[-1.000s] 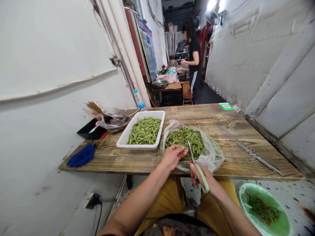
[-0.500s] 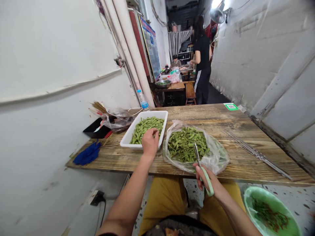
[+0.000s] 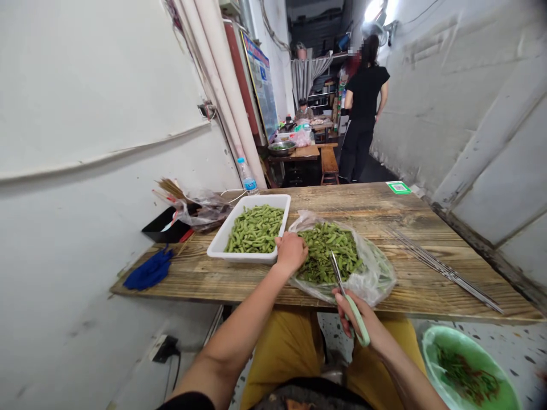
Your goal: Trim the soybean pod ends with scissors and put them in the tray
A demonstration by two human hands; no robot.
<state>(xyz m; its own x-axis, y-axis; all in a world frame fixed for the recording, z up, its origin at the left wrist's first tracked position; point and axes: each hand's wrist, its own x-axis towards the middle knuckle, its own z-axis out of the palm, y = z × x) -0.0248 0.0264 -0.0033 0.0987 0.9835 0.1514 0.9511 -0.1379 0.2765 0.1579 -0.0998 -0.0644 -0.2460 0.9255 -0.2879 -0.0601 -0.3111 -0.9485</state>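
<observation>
My right hand (image 3: 356, 316) is closed around the pale green handle of a pair of scissors (image 3: 339, 274). Its metal blades point up over a heap of green edamame pods (image 3: 331, 242) in a clear plastic bag (image 3: 376, 279). At the bag's left edge, my left hand (image 3: 292, 251) has its fingers curled downward; whatever they may hold is hidden. Just left of that hand, a white tray (image 3: 217, 248) stands on the wooden table, filled with edamame pods (image 3: 255, 228).
Metal skewers (image 3: 447, 267) lie at right. A green basin (image 3: 470, 364) with trimmings sits on the floor. At left are a blue cloth (image 3: 149, 269), a black box (image 3: 164, 225) and a water bottle (image 3: 248, 177). A person in black (image 3: 365, 108) stands beyond the table; another sits farther back.
My left hand has moved right, from over the tray to the bag's left edge. The scissors have shifted slightly left. The standing person has turned and moved a little right.
</observation>
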